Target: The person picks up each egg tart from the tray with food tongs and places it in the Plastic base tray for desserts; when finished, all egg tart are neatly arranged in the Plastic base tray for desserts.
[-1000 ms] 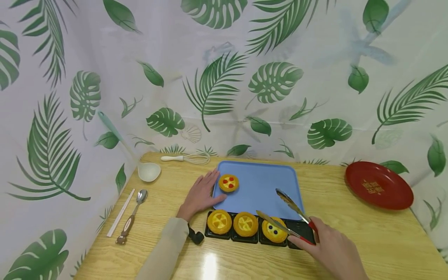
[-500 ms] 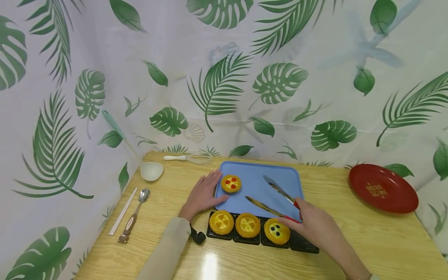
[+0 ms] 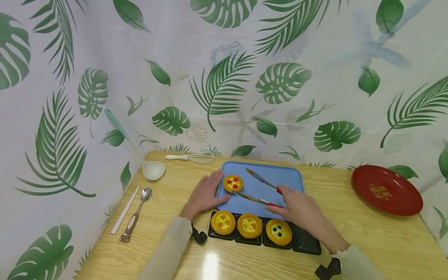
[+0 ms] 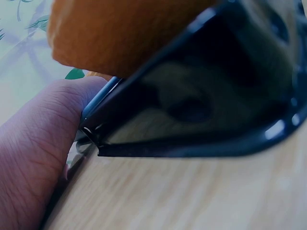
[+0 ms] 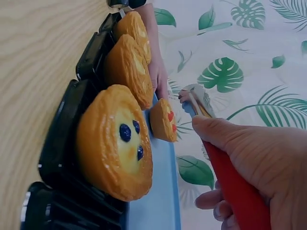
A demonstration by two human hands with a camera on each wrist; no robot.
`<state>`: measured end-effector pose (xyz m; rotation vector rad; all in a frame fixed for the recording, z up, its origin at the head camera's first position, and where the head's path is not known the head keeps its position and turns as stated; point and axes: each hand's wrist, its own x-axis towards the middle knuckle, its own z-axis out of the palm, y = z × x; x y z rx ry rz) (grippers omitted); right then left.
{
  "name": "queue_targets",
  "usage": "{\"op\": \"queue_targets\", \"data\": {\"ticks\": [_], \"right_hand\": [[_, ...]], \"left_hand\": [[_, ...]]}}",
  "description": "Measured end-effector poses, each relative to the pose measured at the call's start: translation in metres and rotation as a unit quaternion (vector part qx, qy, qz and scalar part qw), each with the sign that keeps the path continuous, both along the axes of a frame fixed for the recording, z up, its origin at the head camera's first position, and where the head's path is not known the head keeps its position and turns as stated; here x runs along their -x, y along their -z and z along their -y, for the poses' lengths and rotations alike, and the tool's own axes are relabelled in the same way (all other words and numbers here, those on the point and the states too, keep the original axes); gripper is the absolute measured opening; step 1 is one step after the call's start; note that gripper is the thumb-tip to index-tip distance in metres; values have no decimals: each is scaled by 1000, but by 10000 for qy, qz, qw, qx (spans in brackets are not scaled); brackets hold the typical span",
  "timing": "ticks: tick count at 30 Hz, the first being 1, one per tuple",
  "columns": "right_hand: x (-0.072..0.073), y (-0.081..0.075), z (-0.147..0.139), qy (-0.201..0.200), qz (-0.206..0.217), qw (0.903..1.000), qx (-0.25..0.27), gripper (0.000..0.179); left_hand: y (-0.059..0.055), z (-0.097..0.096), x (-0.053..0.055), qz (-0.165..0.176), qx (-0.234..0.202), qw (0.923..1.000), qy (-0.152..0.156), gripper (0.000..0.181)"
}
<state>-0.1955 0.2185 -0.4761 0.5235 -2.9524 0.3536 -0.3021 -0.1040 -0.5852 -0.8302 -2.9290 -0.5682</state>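
Observation:
My right hand grips red-handled metal tongs over the blue tray. The tongs are spread, and their tips reach the tart with red dots at the tray's left end; the near tip lies against its front. My left hand rests flat on the table with its fingers at the tray's left edge, beside that tart. In the right wrist view the tongs' red handle sits in my fist, with the blueberry tart and the red-dotted tart beyond.
A black holder in front of the tray carries two plain yellow tarts and a blueberry tart; its right cup is bare. A red plate stands far right. Whisk, ladle, spoon and wrapped chopsticks lie left.
My right hand has carried the tongs from above the black holder back and left across the blue tray to the red-dotted tart. The left hand has stayed put.

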Motion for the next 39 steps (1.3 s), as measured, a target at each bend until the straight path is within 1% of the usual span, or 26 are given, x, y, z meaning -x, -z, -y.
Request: {"op": "queue_targets", "data": {"ticks": [2,7,12,18,24,28,34,39], "right_hand": [[7,1,3,-40,60,10000,20,58],[25,5,10,-93,405,9991,37,58],[36,11,18,-213,466,9986,-125,56],[43,21,22,-246,475,9985,-91,55],[51,29,25,-217,643,9977,-89,55],[54,31,27,-203,692,9973,-118,54],[55,32,29,-290,706,9969,-193,51],[55,32,30,-361,646,9972,-91,47]], "left_hand": [[0,1,0,-8,5,10000,1,101],[0,1,0,16,12,10000,-12,100],[-1,1,0,54,-54,10000,7,99],[0,1,1,5,-22,10000,14,100],[2,1,2,-15,7,10000,-27,100],[3,1,3,-26,73,10000,-45,100],[2,2,3,-19,77,10000,-32,100],[2,2,2,7,118,9999,-26,100]]}}
